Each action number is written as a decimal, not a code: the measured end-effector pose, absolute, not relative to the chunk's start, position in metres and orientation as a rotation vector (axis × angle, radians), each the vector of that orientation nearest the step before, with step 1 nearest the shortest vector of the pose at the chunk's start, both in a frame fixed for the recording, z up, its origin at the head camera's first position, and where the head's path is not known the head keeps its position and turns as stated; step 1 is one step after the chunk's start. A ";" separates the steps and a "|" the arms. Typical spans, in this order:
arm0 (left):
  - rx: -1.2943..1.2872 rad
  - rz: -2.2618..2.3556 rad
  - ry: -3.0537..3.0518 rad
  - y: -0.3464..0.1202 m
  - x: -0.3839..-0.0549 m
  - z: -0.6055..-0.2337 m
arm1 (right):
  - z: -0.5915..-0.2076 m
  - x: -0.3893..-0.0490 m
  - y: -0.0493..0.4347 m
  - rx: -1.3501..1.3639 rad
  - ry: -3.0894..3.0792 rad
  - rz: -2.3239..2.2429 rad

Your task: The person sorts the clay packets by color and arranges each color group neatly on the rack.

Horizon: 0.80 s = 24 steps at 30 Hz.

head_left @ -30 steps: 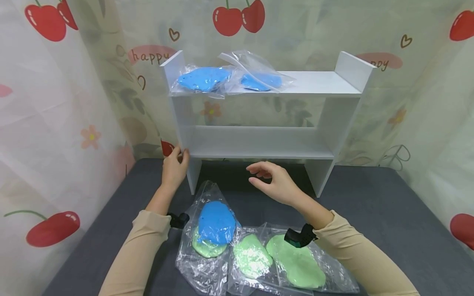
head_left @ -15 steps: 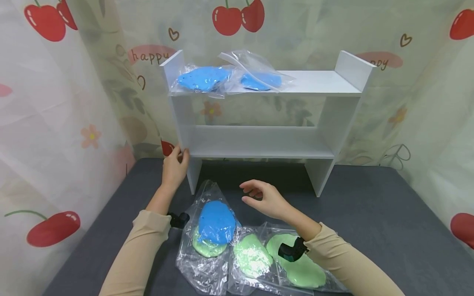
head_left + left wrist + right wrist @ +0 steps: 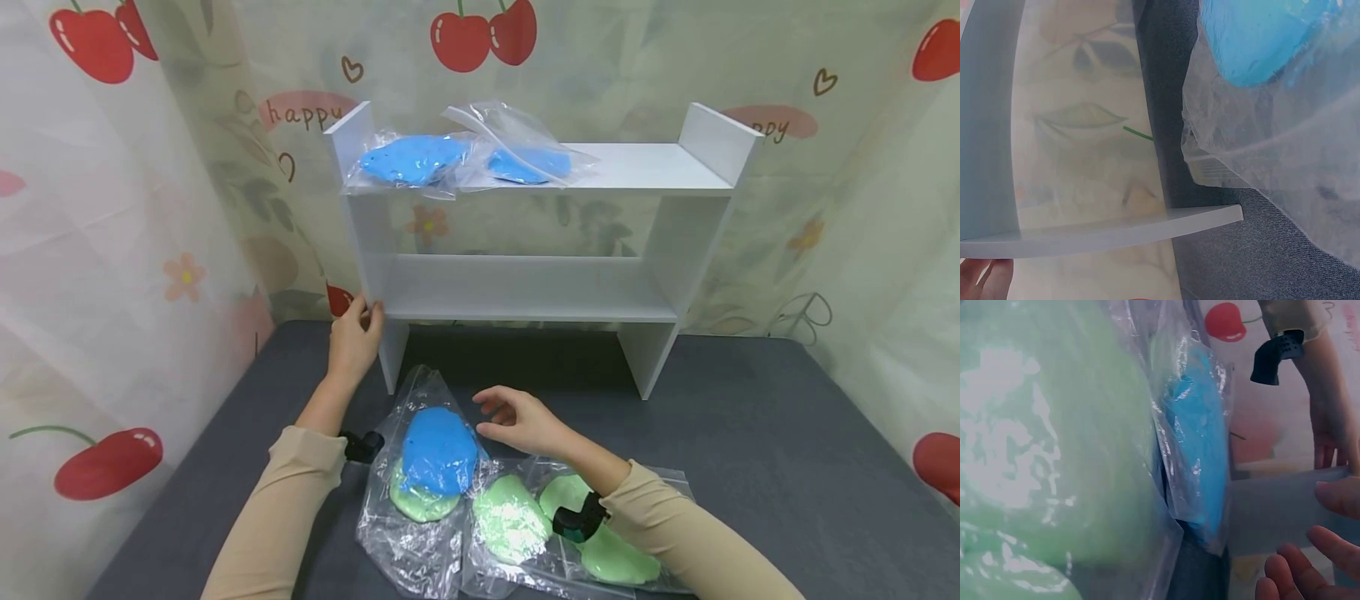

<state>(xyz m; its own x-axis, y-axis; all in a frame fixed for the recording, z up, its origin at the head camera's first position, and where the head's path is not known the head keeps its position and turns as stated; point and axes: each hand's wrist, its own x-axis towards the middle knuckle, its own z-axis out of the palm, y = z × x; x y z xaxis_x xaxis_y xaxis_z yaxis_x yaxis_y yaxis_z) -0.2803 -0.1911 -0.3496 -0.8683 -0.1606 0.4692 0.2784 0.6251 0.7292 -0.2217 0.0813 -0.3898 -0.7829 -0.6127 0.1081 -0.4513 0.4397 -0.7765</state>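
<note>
My left hand is at the left side panel of a white two-tier shelf, its fingertips touching the panel's outer side near the front edge. Loosely curved and holding nothing, my right hand hovers just right of a clear bag of blue slime. This blue bag lies on top of a bag of light green slime. Two more green slime bags lie to the right, one glossy green slime and one wider green slime, partly hidden under my right forearm.
On the shelf's top board sit two bags, one of blue slime and another of blue slime. The dark grey table extends on both sides. A printed curtain hangs behind, close to the shelf.
My right hand has moved left and toward me, from in front of the shelf down to the side of the blue slime bag. My left hand stays at the shelf panel.
</note>
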 end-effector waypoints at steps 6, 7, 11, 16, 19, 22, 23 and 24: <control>-0.094 -1.178 -2.345 -0.191 -0.280 -0.350 | -0.398 -0.225 0.078 -0.928 2.466 -1.223; -0.095 -1.178 -2.345 -0.191 -0.280 -0.349 | -0.399 -0.225 0.077 -0.918 2.455 -1.223; -0.101 -1.178 -2.343 -0.191 -0.280 -0.350 | -0.403 -0.226 0.074 -0.856 2.416 -1.214; -0.110 -1.178 -2.336 -0.191 -0.280 -0.350 | -0.408 -0.226 0.070 -0.776 2.380 -1.194; -0.110 -1.178 -2.335 -0.192 -0.280 -0.350 | -0.411 -0.226 0.068 -0.745 2.368 -1.196; -0.106 -1.179 -2.338 -0.192 -0.280 -0.350 | -0.415 -0.227 0.066 -0.722 2.359 -1.199; -0.105 -1.179 -2.338 -0.192 -0.280 -0.350 | -0.416 -0.227 0.066 -0.722 2.358 -1.197; -0.103 -1.180 -2.339 -0.192 -0.280 -0.350 | -0.417 -0.227 0.065 -0.718 2.354 -1.194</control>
